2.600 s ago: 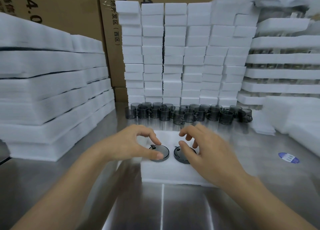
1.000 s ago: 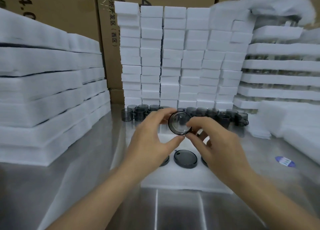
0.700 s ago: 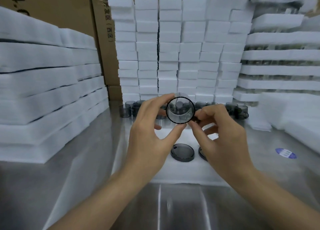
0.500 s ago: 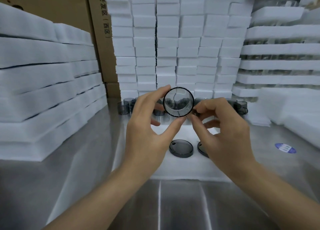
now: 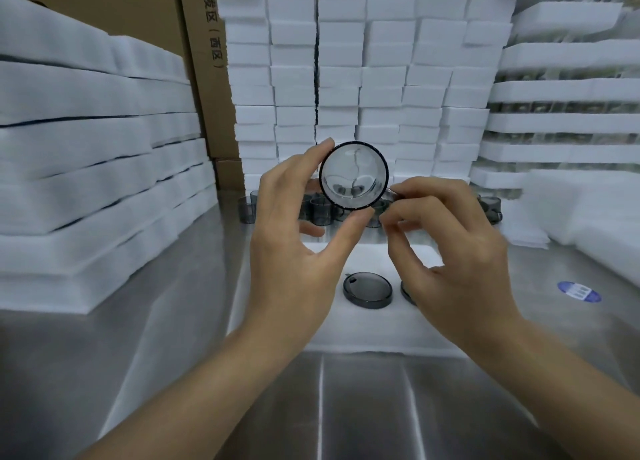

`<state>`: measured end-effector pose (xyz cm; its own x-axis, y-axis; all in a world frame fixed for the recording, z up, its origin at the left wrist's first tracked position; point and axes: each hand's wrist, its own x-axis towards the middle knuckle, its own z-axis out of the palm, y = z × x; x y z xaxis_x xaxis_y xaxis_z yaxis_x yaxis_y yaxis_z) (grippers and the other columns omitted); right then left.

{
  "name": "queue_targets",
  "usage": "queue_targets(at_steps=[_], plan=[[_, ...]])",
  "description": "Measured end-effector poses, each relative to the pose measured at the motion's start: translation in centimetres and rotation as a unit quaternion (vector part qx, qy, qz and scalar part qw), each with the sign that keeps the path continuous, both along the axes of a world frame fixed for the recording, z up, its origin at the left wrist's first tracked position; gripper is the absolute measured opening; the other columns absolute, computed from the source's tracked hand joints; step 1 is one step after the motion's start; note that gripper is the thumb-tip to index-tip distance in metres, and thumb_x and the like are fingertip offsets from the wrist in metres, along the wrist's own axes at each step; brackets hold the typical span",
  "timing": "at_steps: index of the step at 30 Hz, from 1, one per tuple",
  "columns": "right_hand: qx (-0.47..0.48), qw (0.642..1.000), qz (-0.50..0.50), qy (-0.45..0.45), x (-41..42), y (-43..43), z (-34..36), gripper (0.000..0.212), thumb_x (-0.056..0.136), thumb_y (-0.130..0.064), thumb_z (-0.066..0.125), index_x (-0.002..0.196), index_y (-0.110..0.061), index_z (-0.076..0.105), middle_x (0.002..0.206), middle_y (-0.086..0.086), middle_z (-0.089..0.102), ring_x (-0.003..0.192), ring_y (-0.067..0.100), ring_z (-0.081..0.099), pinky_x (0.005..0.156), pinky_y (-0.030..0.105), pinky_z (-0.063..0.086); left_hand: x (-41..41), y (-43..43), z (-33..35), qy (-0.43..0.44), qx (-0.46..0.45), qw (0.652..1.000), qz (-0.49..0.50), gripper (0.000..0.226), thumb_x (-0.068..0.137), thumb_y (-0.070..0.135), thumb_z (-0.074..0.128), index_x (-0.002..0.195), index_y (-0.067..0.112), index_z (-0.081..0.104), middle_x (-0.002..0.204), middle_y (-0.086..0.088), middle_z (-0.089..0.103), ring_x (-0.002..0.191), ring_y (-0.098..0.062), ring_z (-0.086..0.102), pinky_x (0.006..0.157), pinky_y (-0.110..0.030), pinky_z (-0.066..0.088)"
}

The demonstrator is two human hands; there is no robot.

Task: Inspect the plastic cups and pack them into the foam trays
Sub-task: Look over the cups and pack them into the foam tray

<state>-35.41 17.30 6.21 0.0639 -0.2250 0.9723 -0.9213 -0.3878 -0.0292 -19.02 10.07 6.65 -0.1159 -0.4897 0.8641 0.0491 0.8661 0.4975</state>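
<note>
While aloft, cup (image 5: 353, 177) between left hand (image 5: 291, 248), right hand (image 5: 457, 252)

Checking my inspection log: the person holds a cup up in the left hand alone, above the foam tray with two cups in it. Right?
Not alone: the head view shows both hands on the raised cup, the left hand pinching its rim, the right hand pinching its right side. The foam tray below does hold two cups.

Right grip (image 5: 457, 252) is hiding most of one cup (image 5: 406, 290) sitting in the foam tray (image 5: 367, 331). Blue sticker (image 5: 579, 291) is blurring beyond reading; carton print (image 5: 212, 23) is running off the top edge.
</note>
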Motion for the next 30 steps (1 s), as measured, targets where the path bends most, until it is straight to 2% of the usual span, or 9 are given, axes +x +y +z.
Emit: queue_targets(at_steps=[5, 11, 16, 18, 20, 22, 25, 28, 30], plan=[[0.005, 1.000, -0.008, 0.007, -0.1, -0.3, -0.3, 0.020, 0.095, 0.006, 0.070, 0.112, -0.002, 0.076, 0.122, 0.011, 0.065, 0.110, 0.013, 0.064, 0.099, 0.026, 0.055, -0.2, 0.3, 0.2, 0.011, 0.054, 0.996, -0.070, 0.067, 0.098, 0.027, 0.079, 0.155, 0.042, 0.048, 0.145, 0.017, 0.058, 0.134, -0.014, 0.062, 0.088, -0.029, 0.061], [0.005, 1.000, 0.000, -0.008, -0.2, -0.2, -0.2, 0.029, 0.096, 0.005, 0.069, 0.124, -0.003, 0.072, 0.129, 0.008, 0.062, 0.113, 0.017, 0.067, 0.101, 0.029, 0.056, -0.2, 0.0, 0.1, -0.005, 0.063, 0.997, -0.036, 0.066, 0.095, 0.037, 0.078, 0.155, 0.041, 0.052, 0.127, 0.017, 0.057, 0.125, -0.013, 0.062, 0.087, -0.035, 0.059], [0.004, 1.000, -0.006, -0.021, -0.1, -0.3, -0.2, 0.023, 0.097, -0.003, 0.075, 0.119, -0.003, 0.073, 0.119, 0.005, 0.069, 0.106, 0.015, 0.068, 0.095, 0.026, 0.057, -0.2, -0.3, 0.3, 0.003, 0.115, 0.992, -0.049, 0.052, 0.094, 0.049, 0.072, 0.144, 0.038, 0.064, 0.110, 0.019, 0.057, 0.112, -0.007, 0.064, 0.083, -0.022, 0.053], [0.006, 0.999, -0.006, -0.035, -0.2, -0.2, -0.1, 0.020, 0.096, -0.005, 0.076, 0.115, -0.004, 0.074, 0.113, 0.004, 0.071, 0.100, 0.015, 0.069, 0.091, 0.027, 0.057, -0.2, -0.3, 0.4, 0.012, 0.129, 0.989, -0.068, 0.048, 0.099, 0.050, 0.063, 0.142, 0.030, 0.068, 0.109, 0.017, 0.059, 0.103, -0.002, 0.063, 0.080, -0.014, 0.047], [0.018, 0.998, -0.003, -0.060, -0.3, -0.1, 0.2, 0.016, 0.096, -0.008, 0.076, 0.113, -0.006, 0.075, 0.107, 0.000, 0.073, 0.094, 0.012, 0.070, 0.089, 0.025, 0.056, -0.1, -0.2, 0.5, 0.018, 0.136, 0.987, -0.087, 0.052, 0.101, 0.053, 0.054, 0.143, 0.026, 0.068, 0.112, 0.011, 0.063, 0.098, 0.002, 0.062, 0.080, -0.013, 0.044], [0.039, 0.994, 0.016, -0.105, -0.1, 0.1, 0.3, 0.012, 0.098, -0.012, 0.075, 0.109, -0.011, 0.076, 0.102, -0.006, 0.074, 0.093, 0.007, 0.071, 0.088, 0.020, 0.055, -0.1, -0.1, 0.5, 0.020, 0.139, 0.984, -0.110, 0.050, 0.104, 0.047, 0.049, 0.145, 0.023, 0.066, 0.115, 0.009, 0.067, 0.104, 0.002, 0.061, 0.084, -0.016, 0.044], [0.084, 0.970, 0.088, -0.210, 0.5, 0.3, 0.5, 0.006, 0.100, -0.019, 0.073, 0.104, -0.021, 0.077, 0.094, -0.013, 0.077, 0.092, 0.012, 0.075, 0.085, 0.021, 0.057, -0.1, 0.2, 0.4, 0.011, 0.135, 0.982, -0.130, 0.049, 0.105, 0.034, 0.048, 0.150, 0.022, 0.061, 0.111, 0.007, 0.066, 0.105, -0.002, 0.061, 0.085, -0.016, 0.043], [0.100, 0.960, 0.112, -0.238, 0.9, 0.4, 0.8, 0.006, 0.101, -0.020, 0.072, 0.102, -0.024, 0.076, 0.090, -0.012, 0.077, 0.089, 0.014, 0.076, 0.082, 0.026, 0.059, -0.1, 0.3, 0.4, 0.005, 0.132, 0.981, -0.139, 0.051, 0.102, 0.028, 0.049, 0.151, 0.025, 0.059, 0.112, -0.004, 0.065, 0.101, -0.007, 0.061, 0.077, -0.016, 0.044], [0.109, 0.956, 0.116, -0.246, 0.9, 0.5, 0.8, 0.005, 0.101, -0.020, 0.072, 0.102, -0.022, 0.077, 0.090, -0.012, 0.077, 0.090, 0.014, 0.076, 0.081, 0.029, 0.060, -0.2, 0.3, 0.4, 0.005, 0.133, 0.981, -0.141, 0.051, 0.100, 0.027, 0.050, 0.150, 0.028, 0.060, 0.111, -0.004, 0.065, 0.101, -0.010, 0.062, 0.076, -0.017, 0.044]])
